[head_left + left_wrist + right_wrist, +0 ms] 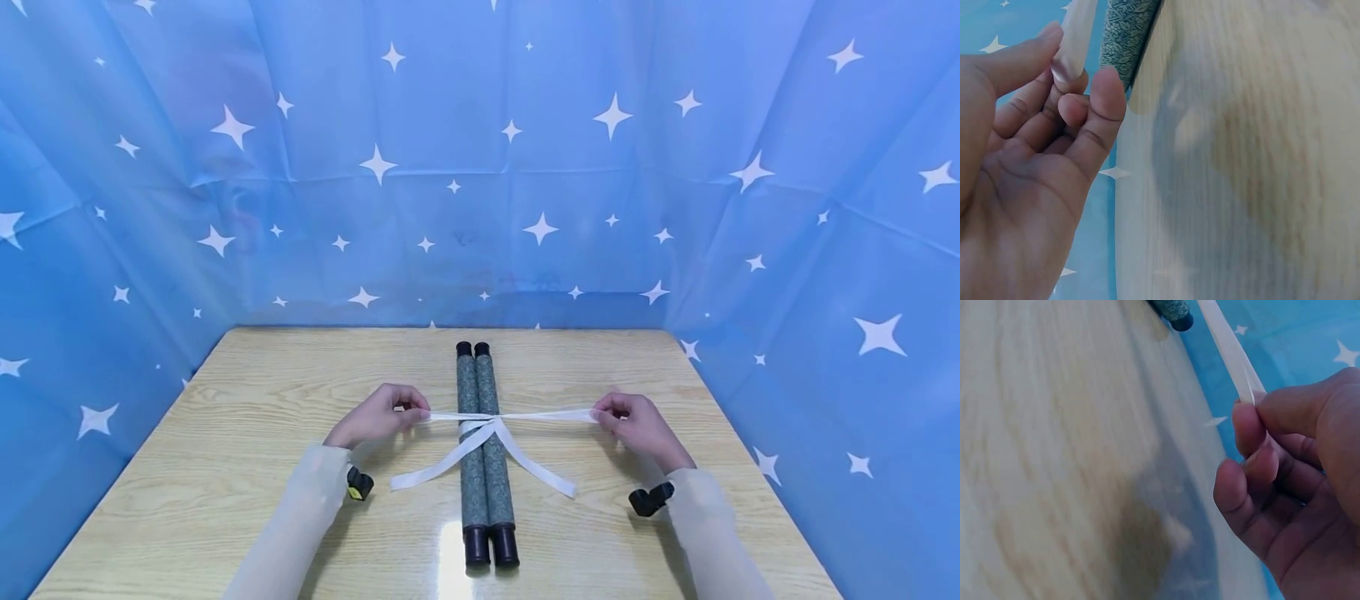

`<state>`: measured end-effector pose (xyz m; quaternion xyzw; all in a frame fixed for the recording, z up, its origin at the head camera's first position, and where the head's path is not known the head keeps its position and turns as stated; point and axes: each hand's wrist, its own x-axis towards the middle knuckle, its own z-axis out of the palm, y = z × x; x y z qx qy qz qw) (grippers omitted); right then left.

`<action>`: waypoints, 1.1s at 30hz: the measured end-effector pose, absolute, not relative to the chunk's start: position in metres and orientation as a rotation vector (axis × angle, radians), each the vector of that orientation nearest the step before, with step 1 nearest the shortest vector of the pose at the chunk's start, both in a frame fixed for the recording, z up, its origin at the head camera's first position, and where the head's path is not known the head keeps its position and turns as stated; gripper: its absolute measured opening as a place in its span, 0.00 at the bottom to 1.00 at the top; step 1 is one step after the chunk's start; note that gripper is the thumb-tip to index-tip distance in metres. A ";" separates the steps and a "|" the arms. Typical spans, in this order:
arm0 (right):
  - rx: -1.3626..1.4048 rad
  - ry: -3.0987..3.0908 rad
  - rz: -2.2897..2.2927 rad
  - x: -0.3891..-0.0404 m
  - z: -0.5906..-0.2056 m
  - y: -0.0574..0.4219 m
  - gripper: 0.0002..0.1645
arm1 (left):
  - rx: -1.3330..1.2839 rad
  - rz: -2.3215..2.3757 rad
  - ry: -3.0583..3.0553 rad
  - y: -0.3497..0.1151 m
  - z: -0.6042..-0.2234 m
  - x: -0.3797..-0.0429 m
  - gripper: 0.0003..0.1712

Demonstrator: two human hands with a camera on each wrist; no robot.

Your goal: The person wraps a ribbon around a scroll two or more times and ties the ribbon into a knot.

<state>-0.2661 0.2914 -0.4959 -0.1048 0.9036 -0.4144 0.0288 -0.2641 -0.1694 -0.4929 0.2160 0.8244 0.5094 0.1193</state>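
Observation:
Two rolled scrolls [472, 483] with grey-green patterned covers and dark end knobs lie side by side, pointing away from me. A white ribbon [547, 416] wraps both near their middle, crossing at a knot on top. My left hand [381, 415] pinches one stretch of the ribbon [1075, 53] between thumb and fingers, left of the scrolls. On the other side, my right hand [636, 423] pinches the opposite stretch, where the ribbon looks folded double [1229, 353]. Both stretches run nearly straight. Two loose ribbon tails [431, 473] fan out toward me, one on each side.
The scrolls rest on a light wood-grain table [300, 358]. A blue curtain [450, 208] with white stars stands behind the table and along both sides. Each wrist carries a small black camera [651, 500] over a pale sleeve.

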 end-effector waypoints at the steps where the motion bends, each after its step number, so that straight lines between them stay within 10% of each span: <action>1: -0.319 2.784 -1.281 -0.266 -0.497 0.292 0.11 | 0.635 1.492 2.396 -0.170 -0.493 -0.264 0.09; 33: -0.118 2.595 -1.578 -0.271 -0.505 0.279 0.26 | 0.548 1.612 2.351 -0.166 -0.504 -0.261 0.17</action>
